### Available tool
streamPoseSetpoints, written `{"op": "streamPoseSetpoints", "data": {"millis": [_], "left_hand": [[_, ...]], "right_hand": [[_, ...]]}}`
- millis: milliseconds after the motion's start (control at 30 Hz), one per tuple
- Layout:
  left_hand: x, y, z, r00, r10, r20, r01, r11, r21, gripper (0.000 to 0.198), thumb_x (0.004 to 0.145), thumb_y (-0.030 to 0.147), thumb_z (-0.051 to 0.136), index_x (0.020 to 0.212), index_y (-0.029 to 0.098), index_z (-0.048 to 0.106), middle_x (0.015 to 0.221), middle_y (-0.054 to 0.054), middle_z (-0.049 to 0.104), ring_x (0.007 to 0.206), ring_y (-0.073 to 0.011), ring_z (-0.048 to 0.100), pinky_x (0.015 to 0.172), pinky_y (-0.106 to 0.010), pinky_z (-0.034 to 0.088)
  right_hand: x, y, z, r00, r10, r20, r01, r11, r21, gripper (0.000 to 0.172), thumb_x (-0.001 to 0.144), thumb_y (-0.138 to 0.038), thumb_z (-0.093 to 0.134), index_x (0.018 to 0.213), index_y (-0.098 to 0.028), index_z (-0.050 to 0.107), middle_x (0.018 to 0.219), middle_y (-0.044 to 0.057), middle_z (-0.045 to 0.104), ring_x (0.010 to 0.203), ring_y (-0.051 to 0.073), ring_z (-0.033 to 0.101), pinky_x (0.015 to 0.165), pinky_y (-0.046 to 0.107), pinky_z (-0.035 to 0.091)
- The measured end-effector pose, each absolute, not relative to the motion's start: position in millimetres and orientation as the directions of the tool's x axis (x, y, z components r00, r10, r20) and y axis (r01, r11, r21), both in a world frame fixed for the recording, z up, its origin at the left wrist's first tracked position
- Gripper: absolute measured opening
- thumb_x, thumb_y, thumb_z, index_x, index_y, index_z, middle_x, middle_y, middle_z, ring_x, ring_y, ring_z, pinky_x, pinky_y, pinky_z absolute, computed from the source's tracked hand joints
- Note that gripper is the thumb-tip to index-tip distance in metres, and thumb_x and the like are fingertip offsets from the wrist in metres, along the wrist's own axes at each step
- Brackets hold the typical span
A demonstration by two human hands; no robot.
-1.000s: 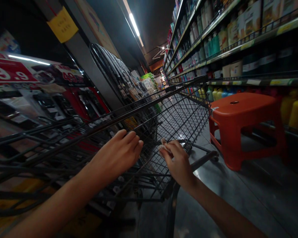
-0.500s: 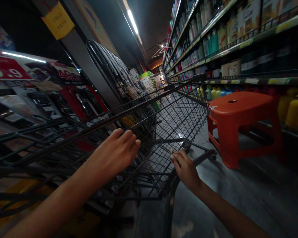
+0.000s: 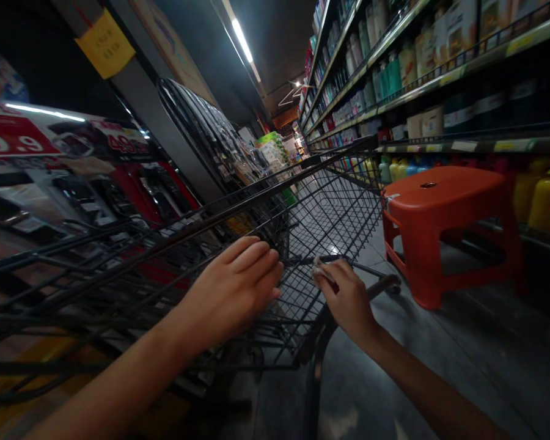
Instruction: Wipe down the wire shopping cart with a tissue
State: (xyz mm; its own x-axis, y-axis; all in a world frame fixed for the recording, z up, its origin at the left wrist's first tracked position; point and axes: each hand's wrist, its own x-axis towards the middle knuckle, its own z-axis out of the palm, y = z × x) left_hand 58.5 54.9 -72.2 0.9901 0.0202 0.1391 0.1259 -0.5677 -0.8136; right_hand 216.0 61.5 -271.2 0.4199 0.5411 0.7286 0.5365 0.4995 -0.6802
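My left hand [image 3: 238,287] is over the near side of a black wire shopping cart [image 3: 317,366], palm down with its fingers curled and pressed together. Whatever it may hold is hidden beneath the fingers. To its right, my right hand [image 3: 348,296] pinches a small crumpled whitish piece [image 3: 323,267], thin like a wipe or tissue, between thumb and fingers. Behind that piece is the wire mesh of the cart; I cannot tell whether they touch.
An orange plastic stool [image 3: 444,189] stands on the grey tiled floor, right of the cart. Shelves [image 3: 458,145] of bottles line the right side. Packaged goods hang on a rack [image 3: 201,122] at left, near a yellow sign [image 3: 105,46] and red price signs [image 3: 16,134].
My left hand has moved right, closer to my right hand. The right hand has risen slightly, and the whitish piece shows more. The cart and stool look nearly unmoved.
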Motion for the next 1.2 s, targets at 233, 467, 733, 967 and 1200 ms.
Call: {"op": "streamPoseSetpoints", "data": {"millis": [233, 467, 733, 967, 1200], "left_hand": [[73.2, 79.1, -76.6, 0.997, 0.068, 0.034, 0.061, -0.453, -0.890, 0.021, 0.089, 0.017, 0.055, 0.104, 0.009, 0.068, 0.112, -0.011, 0.068, 0.108, -0.0236, 0.058, 0.106, -0.044, 0.044], [80.6, 89.5, -91.7, 0.996, 0.067, 0.061, 0.085, -0.431, -0.898, 0.015, 0.082, 0.015, 0.061, 0.069, 0.017, 0.069, 0.096, -0.010, 0.069, 0.093, -0.0242, 0.063, 0.104, -0.053, 0.047], [84.3, 93.3, -100.7, 0.997, 0.052, 0.060, 0.077, -0.443, -0.893, 0.017, 0.079, 0.008, 0.061, 0.063, 0.015, 0.064, 0.085, -0.007, 0.066, 0.088, -0.0205, 0.063, 0.103, -0.044, 0.052], [86.3, 97.0, -103.8, 0.998, 0.049, 0.044, 0.062, -0.489, -0.870, 0.020, 0.080, 0.006, 0.060, 0.062, 0.014, 0.062, 0.082, -0.006, 0.063, 0.087, -0.0178, 0.060, 0.106, -0.044, 0.050], [88.7, 100.7, -101.8, 0.998, 0.043, 0.041, 0.058, -0.545, -0.837, 0.025, 0.081, 0.003, 0.055, 0.060, 0.014, 0.061, 0.080, -0.006, 0.063, 0.085, -0.0173, 0.061, 0.107, -0.042, 0.050]], "right_hand": [[197.7, 82.2, -252.0, 0.400, 0.572, 0.716, 0.649, 0.375, -0.662, 0.015, 0.093, -0.018, 0.049, 0.090, -0.018, 0.064, 0.086, 0.006, 0.060, 0.077, 0.018, 0.061, 0.067, 0.028, 0.049], [209.4, 84.2, -284.8, 0.386, 0.645, 0.660, 0.683, 0.281, -0.674, 0.020, 0.087, -0.007, 0.049, 0.087, -0.017, 0.067, 0.086, 0.007, 0.062, 0.070, 0.018, 0.061, 0.064, 0.028, 0.048], [214.8, 85.8, -309.3, 0.382, 0.642, 0.665, 0.637, 0.338, -0.693, 0.021, 0.093, -0.017, 0.046, 0.084, -0.017, 0.065, 0.087, 0.007, 0.061, 0.075, 0.018, 0.062, 0.067, 0.028, 0.048], [226.3, 78.1, -337.5, 0.451, 0.609, 0.653, 0.551, 0.386, -0.740, 0.023, 0.094, -0.024, 0.047, 0.075, -0.021, 0.060, 0.077, 0.004, 0.058, 0.070, 0.018, 0.060, 0.066, 0.030, 0.048], [232.0, 91.2, -325.2, 0.551, 0.541, 0.636, 0.454, 0.445, -0.772, 0.018, 0.095, -0.031, 0.050, 0.093, -0.021, 0.065, 0.087, 0.005, 0.061, 0.082, 0.019, 0.062, 0.075, 0.033, 0.052]]}}
